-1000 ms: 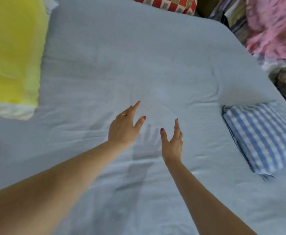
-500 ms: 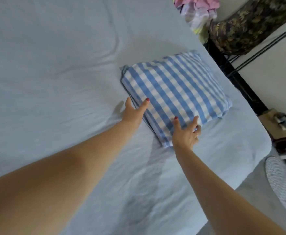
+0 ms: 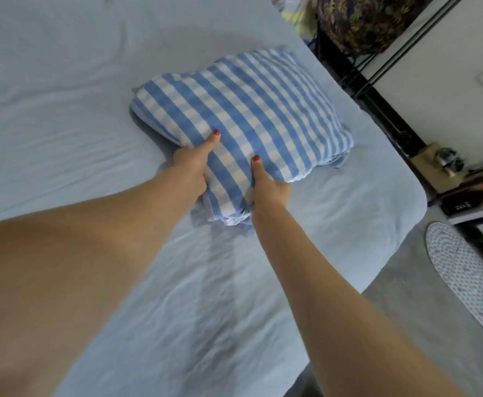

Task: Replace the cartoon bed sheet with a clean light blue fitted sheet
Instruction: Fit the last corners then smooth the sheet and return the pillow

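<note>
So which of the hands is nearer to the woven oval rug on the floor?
Right. The right hand grips the checked bundle's near edge on the side toward the rug; the left hand grips it farther away.

Soft, even daylight fills the room, bright but without glare. The light blue sheet shows gentle shading in its wrinkles, and a faint grey shadow of the arms falls along it beneath the right forearm. Wide-angle distortion swells the left forearm and bends the bed's edge. Detail looks slightly soft, with compression smearing.
</note>
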